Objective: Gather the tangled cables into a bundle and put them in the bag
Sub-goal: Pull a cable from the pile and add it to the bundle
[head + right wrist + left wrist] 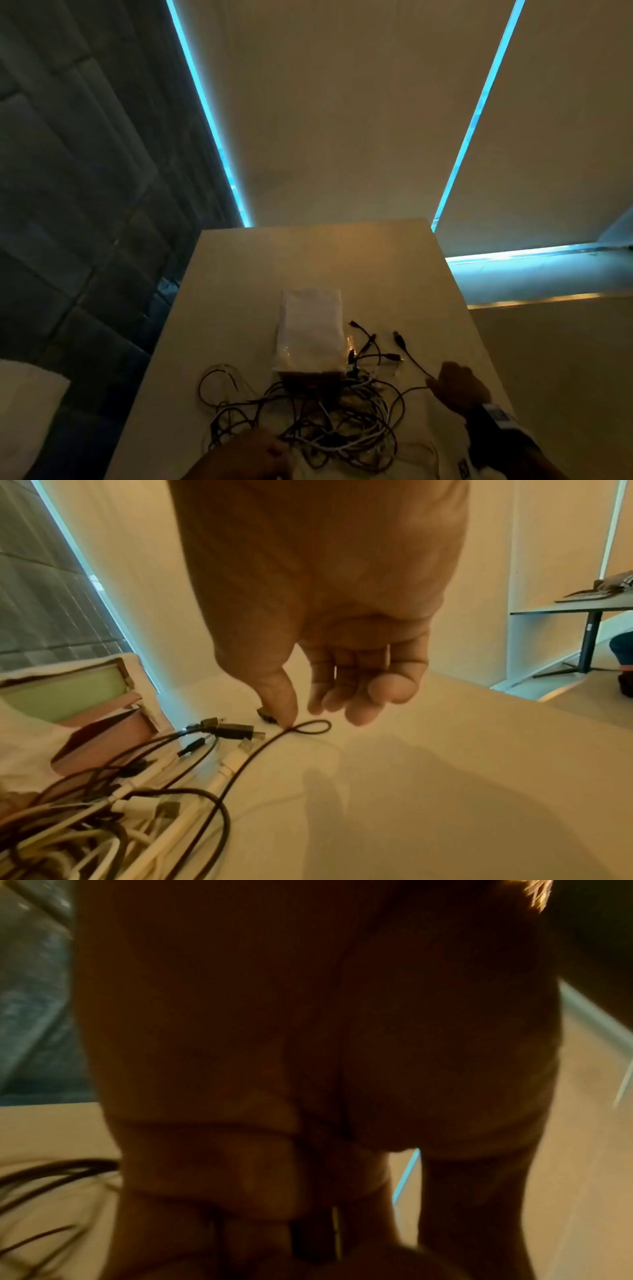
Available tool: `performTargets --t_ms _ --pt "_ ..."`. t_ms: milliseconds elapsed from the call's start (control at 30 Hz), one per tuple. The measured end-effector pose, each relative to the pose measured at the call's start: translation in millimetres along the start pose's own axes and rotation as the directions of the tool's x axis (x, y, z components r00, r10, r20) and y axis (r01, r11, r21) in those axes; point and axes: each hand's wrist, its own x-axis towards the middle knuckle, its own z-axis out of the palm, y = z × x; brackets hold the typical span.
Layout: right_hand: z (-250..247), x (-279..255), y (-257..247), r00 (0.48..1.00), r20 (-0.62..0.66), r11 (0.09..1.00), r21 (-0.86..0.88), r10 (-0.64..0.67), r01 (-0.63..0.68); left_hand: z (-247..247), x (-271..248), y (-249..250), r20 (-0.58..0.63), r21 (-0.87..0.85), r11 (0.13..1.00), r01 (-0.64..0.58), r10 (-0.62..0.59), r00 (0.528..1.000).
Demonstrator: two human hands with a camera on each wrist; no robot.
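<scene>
A tangle of black and white cables [308, 418] lies on the pale table [308, 260], just in front of a flat, white and clear bag [310, 329]. My left hand [274, 452] is at the near edge of the tangle. In the dark, blurred left wrist view its fingers [212, 1164] are curled around a dark cable piece [308, 1240]. My right hand [435, 382] is at the right of the pile. Its thumb tip [289, 721] touches a small loop in a black cable [308, 727], and the other fingers hang loosely curled above it. The bag [68, 691] lies to the left of this hand.
Loose plugs [373, 346] lie to the right of the bag. The table's right edge is close to my right wrist. A white pillow [27, 411] sits low on the left. Another desk [582, 605] stands far right, with blue light strips on the wall behind.
</scene>
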Motion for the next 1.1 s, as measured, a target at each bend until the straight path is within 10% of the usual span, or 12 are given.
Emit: performTargets --t_ms 467,567,700,867,1000,1100 --pt "5 1 -30 0.995 -0.006 0.937 0.337 0.102 -0.094 -4 80 85 -0.450 -0.130 0.971 -0.199 0.121 0.885" --pt "-22 -24 -49 0.982 -0.140 0.481 0.874 0.126 0.063 -5 86 101 -0.530 -0.204 0.937 -0.284 0.138 0.837" --pt "-73 -69 -94 0.939 -0.328 0.218 0.914 -0.102 0.343 -14 89 132 -0.670 -0.215 0.882 -0.420 0.180 0.720" --pt "-102 -123 -136 0.830 -0.395 0.144 0.866 -0.394 0.480 -12 72 164 -0.757 -0.189 0.772 -0.607 0.279 0.590" --pt "-102 -145 -150 0.774 -0.398 0.129 0.846 -0.492 0.517 -7 53 173 -0.887 -0.130 0.633 -0.763 0.270 0.375" --pt "-101 -154 -159 0.757 -0.386 0.104 0.855 -0.527 0.508 -5 43 175 -0.919 -0.181 0.523 -0.833 0.211 0.332"
